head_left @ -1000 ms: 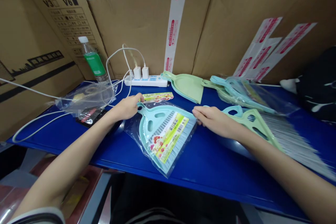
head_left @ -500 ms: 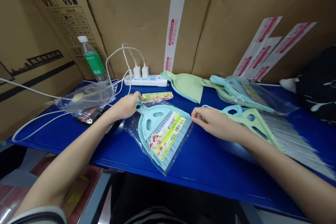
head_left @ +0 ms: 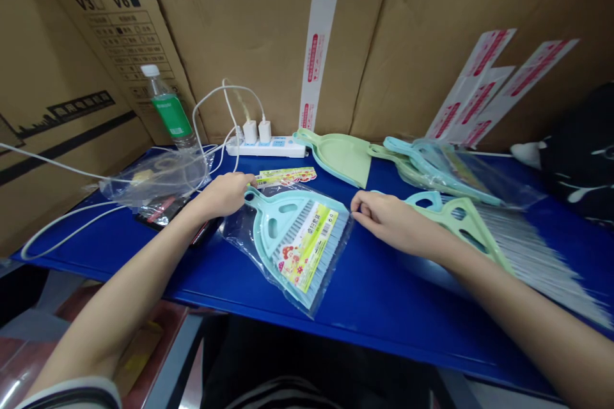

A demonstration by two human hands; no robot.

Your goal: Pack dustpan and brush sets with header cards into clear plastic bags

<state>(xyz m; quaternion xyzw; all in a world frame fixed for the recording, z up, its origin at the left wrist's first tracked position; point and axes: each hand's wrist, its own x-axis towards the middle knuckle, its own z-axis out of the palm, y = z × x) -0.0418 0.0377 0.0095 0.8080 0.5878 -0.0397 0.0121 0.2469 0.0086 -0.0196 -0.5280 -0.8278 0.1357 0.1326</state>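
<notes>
A light-blue brush and dustpan set (head_left: 295, 239) with a yellow-green label lies in a clear plastic bag on the blue table (head_left: 374, 294). My left hand (head_left: 221, 194) is closed at the handle end of the set, pinching the bag there. At the bag's right corner my right hand (head_left: 386, 218) is curled, fingertips pinching the plastic edge. A loose paper label card (head_left: 285, 175) lies just behind the set.
A green dustpan (head_left: 343, 157), more bagged sets (head_left: 446, 172) and a green brush with long bristles (head_left: 484, 236) lie right. A power strip (head_left: 266, 147), white cables, a water bottle (head_left: 167, 108) and an empty clear bag (head_left: 153, 179) are back left. Cardboard boxes wall the back.
The bagged set has shifted a little left and turned slightly between my hands. Both hands stay at its two ends; my right hand has slid slightly left.
</notes>
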